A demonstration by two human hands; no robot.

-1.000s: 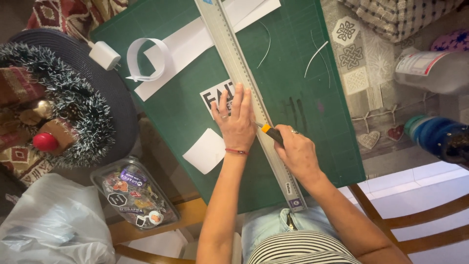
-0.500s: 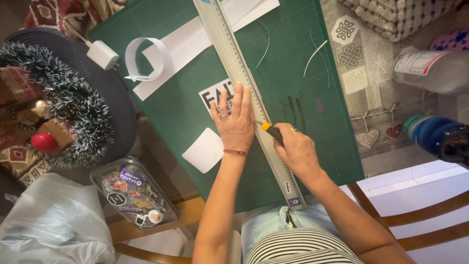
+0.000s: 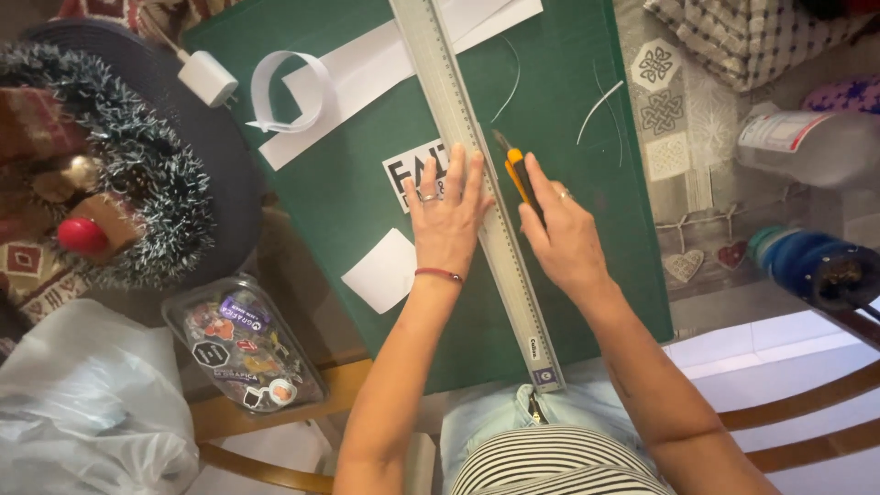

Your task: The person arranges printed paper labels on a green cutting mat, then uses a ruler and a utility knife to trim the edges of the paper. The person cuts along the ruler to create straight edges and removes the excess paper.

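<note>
One green cutting mat (image 3: 367, 183) covers most of the table (image 3: 669, 183). One long metal ruler (image 3: 477, 202) runs diagonally across it, overhanging the near edge above the person's lap. One white paper strip (image 3: 385, 64) lies under the ruler's far end. One printed card (image 3: 412, 170) sits just left of the ruler, partly under the left hand (image 3: 446, 220), which lies flat, fingers spread, pressing card and ruler edge; it grips nothing. One blank white piece (image 3: 385, 270) lies further left. The right hand's (image 3: 564, 234) grip is closed on one yellow utility knife (image 3: 518, 170), blade tip beside the ruler's right edge, pointing away.

Risks, my read: left fingertips sit close to the cutting edge, so a blade that climbs the ruler could reach them. Pressure is only mid-ruler; the overhanging end could pivot and skew the line.

Also: one curled paper loop (image 3: 284, 92), two thin offcut slivers (image 3: 600, 101).
</note>
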